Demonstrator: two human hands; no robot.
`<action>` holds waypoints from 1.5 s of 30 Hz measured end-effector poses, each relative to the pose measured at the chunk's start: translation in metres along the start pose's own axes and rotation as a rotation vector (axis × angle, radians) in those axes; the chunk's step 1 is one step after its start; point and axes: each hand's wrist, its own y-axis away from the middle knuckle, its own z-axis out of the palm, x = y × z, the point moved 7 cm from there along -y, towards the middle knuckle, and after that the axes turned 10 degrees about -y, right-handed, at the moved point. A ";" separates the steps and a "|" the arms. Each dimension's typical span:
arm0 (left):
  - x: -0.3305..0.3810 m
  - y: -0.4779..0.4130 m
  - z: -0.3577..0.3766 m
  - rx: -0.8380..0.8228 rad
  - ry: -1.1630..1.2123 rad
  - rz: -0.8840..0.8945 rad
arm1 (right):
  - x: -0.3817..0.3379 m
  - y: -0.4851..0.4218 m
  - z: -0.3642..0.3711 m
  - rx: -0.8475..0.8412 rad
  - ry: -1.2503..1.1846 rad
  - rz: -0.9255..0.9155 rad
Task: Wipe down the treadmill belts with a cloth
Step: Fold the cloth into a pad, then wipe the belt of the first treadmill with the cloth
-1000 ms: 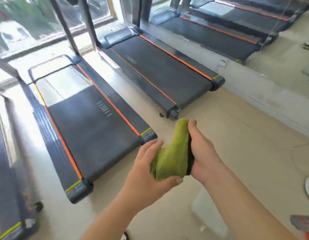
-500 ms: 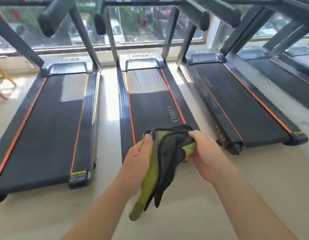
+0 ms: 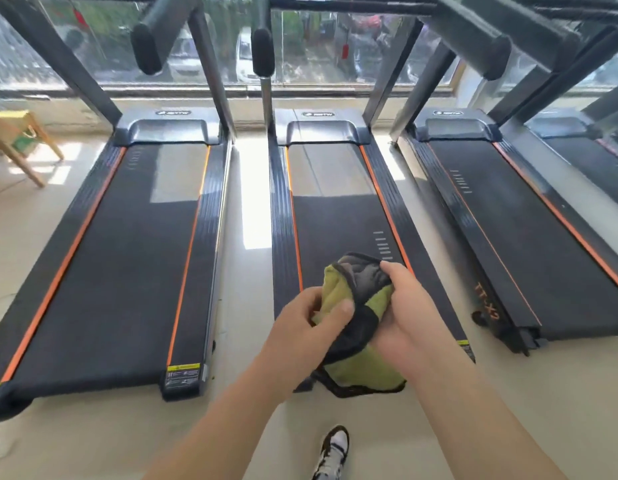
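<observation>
In the head view, a green cloth (image 3: 361,372) with a dark edge is held bunched between both hands, in front of the near end of the middle treadmill belt (image 3: 335,230). It is pinched by the curled thumb and fingers of the left hand (image 3: 306,329), and its upper fold is gripped by the curled fingers of the right hand (image 3: 409,317). A left belt (image 3: 127,258) and a right belt (image 3: 532,247) are seen alongside. A shoe (image 3: 333,448) is set on the pale floor (image 3: 93,441) below.
</observation>
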 end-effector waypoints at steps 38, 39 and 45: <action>-0.029 -0.474 -0.207 -0.060 0.498 -0.534 | -0.125 -0.276 0.267 -0.153 -0.007 -0.131; -0.033 -0.482 -0.195 -0.079 0.572 -0.532 | -0.129 -0.277 0.268 -0.176 -0.018 -0.142; -0.016 -0.496 -0.141 -0.187 0.654 -0.530 | -0.141 -0.300 0.260 -0.136 0.062 -0.189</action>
